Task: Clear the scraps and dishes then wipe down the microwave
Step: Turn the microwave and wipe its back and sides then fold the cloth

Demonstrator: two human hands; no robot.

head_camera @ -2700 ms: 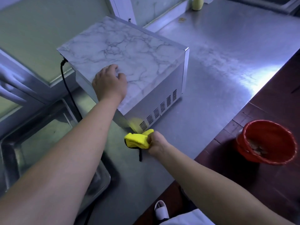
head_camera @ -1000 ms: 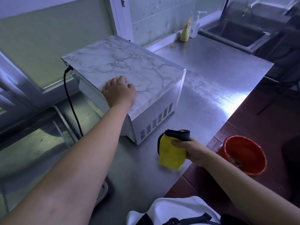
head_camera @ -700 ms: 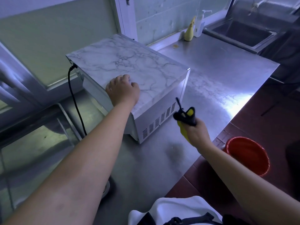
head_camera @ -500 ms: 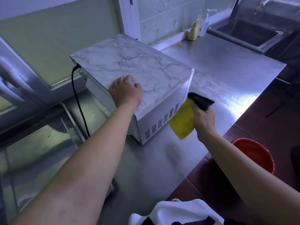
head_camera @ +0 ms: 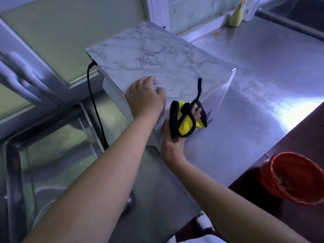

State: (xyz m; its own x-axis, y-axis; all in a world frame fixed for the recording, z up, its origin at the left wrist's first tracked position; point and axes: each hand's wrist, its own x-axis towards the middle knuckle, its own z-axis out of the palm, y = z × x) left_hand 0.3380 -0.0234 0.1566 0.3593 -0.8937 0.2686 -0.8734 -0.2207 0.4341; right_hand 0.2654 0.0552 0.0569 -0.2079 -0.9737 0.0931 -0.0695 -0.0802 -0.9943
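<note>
The microwave (head_camera: pixel 157 57) has a marble-patterned top and stands on the steel counter (head_camera: pixel 263 67), with its black power cord (head_camera: pixel 93 95) hanging at the back left. My left hand (head_camera: pixel 145 97) rests flat on the near corner of its top, holding nothing. My right hand (head_camera: pixel 175 137) grips a bunched yellow cloth with black trim (head_camera: pixel 185 120) and holds it against the near right edge of the top, above the vented side. A black loop of the cloth sticks up.
A red bucket (head_camera: pixel 294 179) with scraps inside stands on the dark floor at the lower right. A steel sink basin (head_camera: pixel 52 155) lies left of the microwave. A yellow bottle (head_camera: pixel 236 16) stands at the back wall. Another sink sits at the far right.
My right hand has lifted the cloth from beside the vented side up onto the top's near edge, bunching it. My left hand has stayed on the top.
</note>
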